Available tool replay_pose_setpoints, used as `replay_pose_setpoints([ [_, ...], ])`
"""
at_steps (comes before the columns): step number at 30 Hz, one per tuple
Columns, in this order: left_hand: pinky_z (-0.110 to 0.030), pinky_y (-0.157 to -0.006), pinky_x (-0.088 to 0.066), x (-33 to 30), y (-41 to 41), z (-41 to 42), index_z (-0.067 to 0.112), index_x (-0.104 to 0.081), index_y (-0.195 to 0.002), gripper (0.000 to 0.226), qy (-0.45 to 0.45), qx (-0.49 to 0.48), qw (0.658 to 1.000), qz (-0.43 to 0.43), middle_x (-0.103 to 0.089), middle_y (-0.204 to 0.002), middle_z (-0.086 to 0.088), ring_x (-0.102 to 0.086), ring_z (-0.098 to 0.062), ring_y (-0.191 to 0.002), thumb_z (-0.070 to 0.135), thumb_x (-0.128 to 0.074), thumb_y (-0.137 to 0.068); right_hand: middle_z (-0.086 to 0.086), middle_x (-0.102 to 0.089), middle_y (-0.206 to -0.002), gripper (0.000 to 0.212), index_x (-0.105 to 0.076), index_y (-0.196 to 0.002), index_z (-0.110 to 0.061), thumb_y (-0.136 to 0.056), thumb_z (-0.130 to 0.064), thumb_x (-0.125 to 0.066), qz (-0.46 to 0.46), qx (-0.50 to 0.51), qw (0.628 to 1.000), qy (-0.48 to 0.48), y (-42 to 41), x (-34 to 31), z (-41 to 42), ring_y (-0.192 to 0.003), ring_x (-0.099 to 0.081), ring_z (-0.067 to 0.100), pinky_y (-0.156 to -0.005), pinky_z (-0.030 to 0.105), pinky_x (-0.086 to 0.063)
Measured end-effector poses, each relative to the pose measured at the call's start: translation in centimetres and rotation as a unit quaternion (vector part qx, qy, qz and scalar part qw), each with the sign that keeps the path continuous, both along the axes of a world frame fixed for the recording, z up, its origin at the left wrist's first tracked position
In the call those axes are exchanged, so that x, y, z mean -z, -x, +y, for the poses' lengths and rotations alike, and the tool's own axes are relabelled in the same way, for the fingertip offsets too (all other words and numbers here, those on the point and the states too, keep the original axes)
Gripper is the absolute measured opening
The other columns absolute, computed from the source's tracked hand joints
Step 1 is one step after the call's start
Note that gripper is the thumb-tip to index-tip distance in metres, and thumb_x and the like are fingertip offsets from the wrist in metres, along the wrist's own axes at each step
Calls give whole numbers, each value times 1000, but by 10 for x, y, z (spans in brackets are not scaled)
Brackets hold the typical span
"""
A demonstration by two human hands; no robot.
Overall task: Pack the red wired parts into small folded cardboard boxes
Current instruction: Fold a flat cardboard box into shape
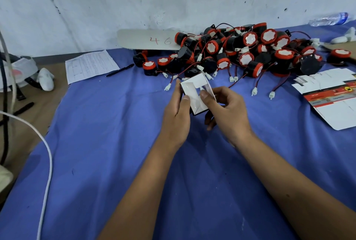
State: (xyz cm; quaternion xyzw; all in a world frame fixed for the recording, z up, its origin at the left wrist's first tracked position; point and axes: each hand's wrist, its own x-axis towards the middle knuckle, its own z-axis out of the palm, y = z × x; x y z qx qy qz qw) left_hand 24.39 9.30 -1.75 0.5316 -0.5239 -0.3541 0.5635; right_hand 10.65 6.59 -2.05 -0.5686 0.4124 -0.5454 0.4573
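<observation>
At the far left edge of the blue cloth (107,143) a sheet of paper (90,66) lies with a black pen (119,70) just beside it; neither belongs to the packing.

Near the middle of the cloth, the left hand (176,113) grips the left side of 1 small cardboard box (195,95), thumb laid on its white inner face. The right hand (225,110) holds the box's right side, its thumb pressing a flap inward and its fingers curled underneath. The box looks only partly folded, with its top open, and whether a part is inside cannot be told.

Behind the box, along the far edge toward the right, the pile of red wired parts (240,51) is large, dozens of pieces with wires and white plugs trailing toward the hands. At the right edge lies a stack of flat boxes (333,95), not yet folded.

No finished, closed box shows anywhere on the cloth. Judging by that, the packing is at an early stage: 1 box is being shaped, and nearly the whole pile is left to pack.
</observation>
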Motion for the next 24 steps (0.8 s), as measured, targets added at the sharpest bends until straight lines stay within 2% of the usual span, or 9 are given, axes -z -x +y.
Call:
replay_pose_setpoints([
  [4, -45, -108, -51, -1, 1, 2, 24, -42, -157, 56, 28, 2, 999, -20, -66, -134, 11, -63, -11, -122, 32, -36, -102, 9, -70, -85, 48, -67, -107, -11, -86, -54, -70, -10, -12, 1000, -3, 0, -3, 1, -50, -64, 37, -44, 35, -51],
  [7, -31, -102, -53, -1, 2, 4, 24, -52, -148, 46, 43, 6, 999, -32, -69, -125, 14, -65, -3, -115, 28, -35, -106, 13, -70, -87, 42, -67, -108, -12, -90, -49, -67, -31, -46, 998, -12, 0, -5, 3, -52, -64, 36, -44, 34, -50],
  [11, -21, -96, -52, -1, 3, 4, 15, -60, -140, 39, 46, -10, 999, -23, -72, -123, 5, -66, -4, -111, 19, -34, -112, 20, -68, -94, 35, -65, -118, -13, -93, -37, -61, -48, -91, 995, -20, 0, -8, 6, -57, -64, 36, -46, 36, -52],
  [14, -33, -98, -55, -2, 2, 5, 20, -68, -127, 39, 41, -15, 999, -4, -75, -117, 6, -69, -10, -111, 23, -34, -109, 19, -68, -97, 31, -63, -123, -11, -96, -27, -58, -42, -104, 994, -11, -1, -7, 7, -57, -63, 36, -48, 38, -53],
  [18, -30, -90, -57, -5, 1, 4, 38, -72, -104, 41, 34, -28, 999, 18, -78, -104, 15, -72, -6, -103, 26, -33, -100, 17, -69, -98, 33, -64, -125, -13, -96, -28, -58, -30, -73, 997, -10, -1, -4, 5, -56, -63, 33, -46, 34, -52],
  [22, -38, -89, -59, -4, -1, 4, 34, -73, -97, 36, 28, -51, 998, 21, -78, -98, 11, -73, -10, -97, 34, -37, -98, 11, -70, -89, 29, -64, -126, -17, -98, -26, -60, -6, -53, 999, 5, -4, 0, 5, -55, -64, 34, -46, 34, -52],
  [24, -31, -81, -59, -3, -1, 5, 26, -70, -99, 30, 35, -75, 997, -8, -75, -94, 9, -71, -8, -90, 45, -46, -98, 5, -71, -86, 30, -63, -127, -20, -97, -24, -62, 11, -36, 999, 15, -5, 1, 5, -56, -65, 34, -46, 34, -53],
])
